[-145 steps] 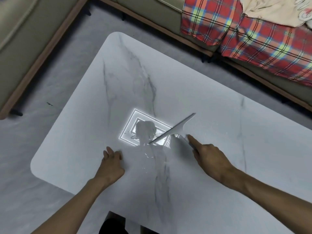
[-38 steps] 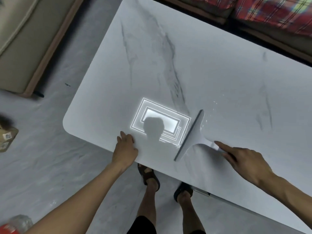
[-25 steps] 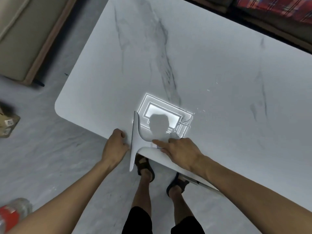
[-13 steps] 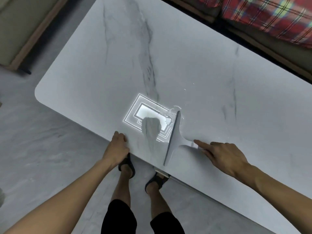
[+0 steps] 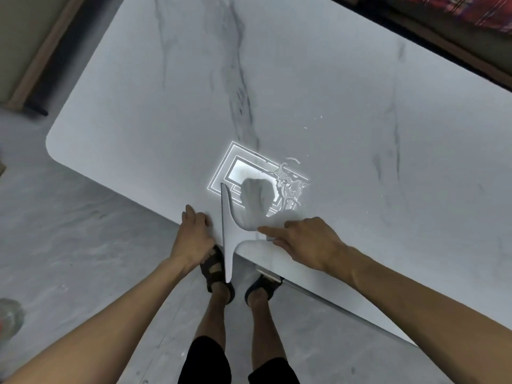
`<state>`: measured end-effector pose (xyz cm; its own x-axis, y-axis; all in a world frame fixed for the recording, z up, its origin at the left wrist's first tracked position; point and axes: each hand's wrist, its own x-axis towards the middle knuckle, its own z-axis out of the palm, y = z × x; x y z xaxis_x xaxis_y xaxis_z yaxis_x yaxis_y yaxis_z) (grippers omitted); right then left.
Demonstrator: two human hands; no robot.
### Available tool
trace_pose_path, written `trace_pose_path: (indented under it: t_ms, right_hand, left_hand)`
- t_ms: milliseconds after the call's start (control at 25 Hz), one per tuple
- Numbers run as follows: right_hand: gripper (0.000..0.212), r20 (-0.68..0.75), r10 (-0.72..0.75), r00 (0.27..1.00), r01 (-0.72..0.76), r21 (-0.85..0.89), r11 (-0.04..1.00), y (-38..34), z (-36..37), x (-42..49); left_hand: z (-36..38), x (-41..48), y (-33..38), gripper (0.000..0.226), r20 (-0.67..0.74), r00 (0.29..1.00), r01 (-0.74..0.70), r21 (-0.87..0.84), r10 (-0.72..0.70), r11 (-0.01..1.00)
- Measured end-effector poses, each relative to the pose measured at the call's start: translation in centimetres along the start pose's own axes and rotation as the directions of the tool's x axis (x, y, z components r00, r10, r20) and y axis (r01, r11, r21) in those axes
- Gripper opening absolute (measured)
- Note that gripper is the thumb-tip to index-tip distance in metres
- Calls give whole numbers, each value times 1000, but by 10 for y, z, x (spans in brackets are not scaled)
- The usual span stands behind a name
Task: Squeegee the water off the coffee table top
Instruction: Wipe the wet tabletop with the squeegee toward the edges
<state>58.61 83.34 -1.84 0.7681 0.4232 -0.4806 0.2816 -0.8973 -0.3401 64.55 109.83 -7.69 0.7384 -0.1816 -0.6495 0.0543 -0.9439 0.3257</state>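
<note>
A white marble-look coffee table top [image 5: 304, 92] fills the view. My right hand [image 5: 307, 241] grips the handle of a pale grey squeegee [image 5: 227, 234], index finger stretched along it. Its long blade stands nearly straight toward me, and its near end hangs past the table's front edge. My left hand [image 5: 194, 235] lies flat on that front edge, just left of the blade. A patch of water [image 5: 288, 187] glints in the bright lamp reflection right of the blade, with a few droplets [image 5: 313, 123] farther back.
My legs and sandalled feet [image 5: 219, 268] stand on the grey floor under the table's front edge. A sofa base [image 5: 33, 79] lies at far left, another with a red plaid cloth [image 5: 476, 12] at top right. A blurred object [image 5: 8, 314] sits at lower left.
The squeegee has swept left across the lamp reflection to the front edge beside my left hand; its blade end now overhangs the edge. Water shows right of the blade. The view shifted.
</note>
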Motion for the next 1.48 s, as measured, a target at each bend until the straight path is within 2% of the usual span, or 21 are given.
trace_pose_path:
  t_ms: [80,280,400,480,560,640,800,920,1080,1200,1360,1480]
  right_hand:
    - [42,6,65,998,-66,6,998,31,-5,-29]
    - [43,37,277,960,-275,-42,960,89,-19,-98]
    - [41,24,374,927,-373,-53,926,98,-29,-122]
    - [41,15,377,926,-376,-56,925,93,-37,-125]
    - [42,19,302,953,-301,-47,952,79,-42,-111]
    - [42,37,143,989,-142,-27,989,57,-41,-77]
    - [42,145,-163,976,180,-106,978,6,-23,8]
    - [41,121,-208,970,225,-149,963,9,-19,32]
    - [39,17,-103,994,105,-106,989,46,-28,28]
    - [38,-54,44,998,-48,-70,996,76,-38,17]
    - [39,-100,233,967,-232,23,972,104,-41,-17]
    - [41,-99,376,921,-371,63,926,119,-37,-55]
  left_hand:
    - [5,4,1,36,97,995,19,66,-26,998]
    - [-8,13,11,39,261,956,124,48,-132,991]
    - [-18,13,16,49,310,938,149,46,-156,988]
    - [-22,12,20,51,328,929,164,45,-170,985]
    - [-26,10,25,45,331,927,178,27,-177,984]
    - [-30,8,29,36,321,927,204,9,-196,979]
    - [-33,7,31,48,298,929,251,-66,-221,966]
    - [-30,9,32,55,243,930,324,-181,-278,929]
    - [-30,9,40,49,191,921,381,-259,-340,887]
    - [-33,12,43,50,246,908,397,-241,-340,885]
    - [-34,12,47,39,248,913,371,-177,-324,912]
    - [-35,7,59,24,188,948,284,-128,-258,950]
